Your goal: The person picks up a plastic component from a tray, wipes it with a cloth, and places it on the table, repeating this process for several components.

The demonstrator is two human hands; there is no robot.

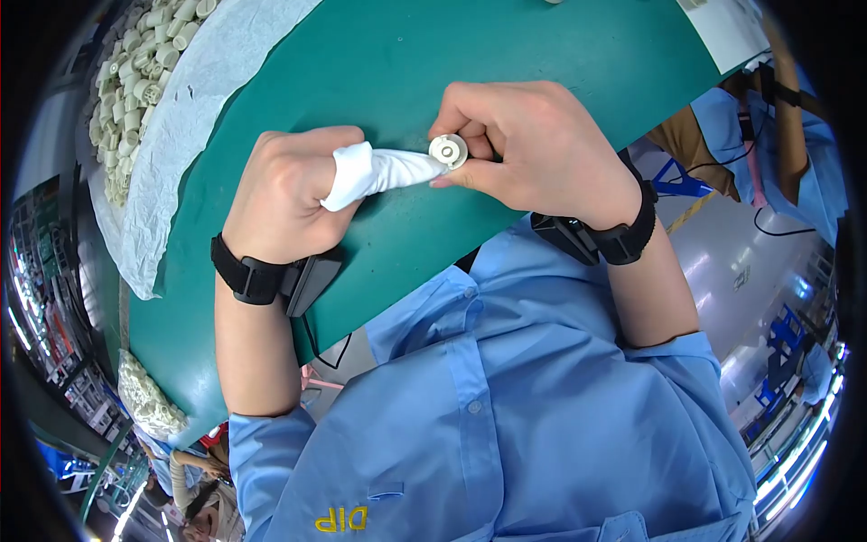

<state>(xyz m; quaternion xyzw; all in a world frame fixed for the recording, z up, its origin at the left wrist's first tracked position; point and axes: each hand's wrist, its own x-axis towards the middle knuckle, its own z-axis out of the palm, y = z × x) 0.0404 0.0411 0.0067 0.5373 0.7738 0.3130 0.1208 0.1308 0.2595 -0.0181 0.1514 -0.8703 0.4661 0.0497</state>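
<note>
A small round off-white plastic part (448,152), with a ring-shaped centre, sits between my two hands over the green table. The thumb and bent fingers of my right hand (533,135) pinch it from the right. My left hand (293,185) is closed, its knuckles bent. From it a white cloth finger cover (379,173) with a turned-back cuff stretches right, its tip against the part. The fingertips beneath the cover are hidden. Each wrist carries a black strap with a dark box.
A heap of off-white plastic parts (135,86) lies on white sheeting (194,117) at the left of the green table (388,72). A clear bag of parts (149,397) rests by the near left edge. White paper (722,32) lies far right. Other people are at both sides.
</note>
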